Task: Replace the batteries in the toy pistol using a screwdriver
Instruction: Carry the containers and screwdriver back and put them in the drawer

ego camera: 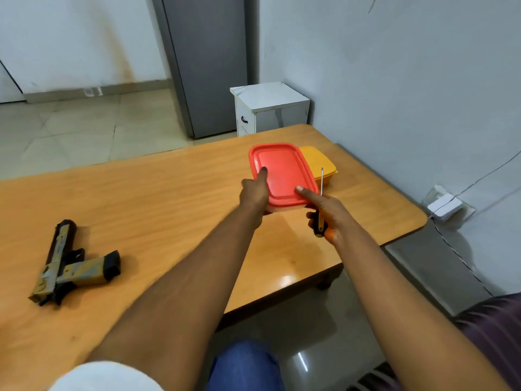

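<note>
I am looking down at a wooden table (169, 198) with both arms stretched out toward its far right part. My left hand (253, 194) is gripping the near left edge of a red-lidded container (282, 173), with the thumb lying flat on top of the lid and the other fingers going under the rim, where I cannot see them. My right hand (324, 210) is holding a screwdriver (320, 204): the lower fingers are curling round its yellow-and-black handle, and the thin metal shaft is pointing away from me, up past the right edge of the lid. At the same time the right thumb is pressing on the near right corner of the red lid, so both hands are touching the container at once. Just behind the red one, on its far right side, a yellow container (322, 165) is sitting on the table, partly hidden by the lid.

The toy pistol (72, 263) is lying on its side well apart from my hands, on the near left part of the table, with its muzzle pointing toward the near edge and its grip sticking out to the right. Beyond the far end of the table a small white cabinet (269, 108) is standing on the floor against the wall.
</note>
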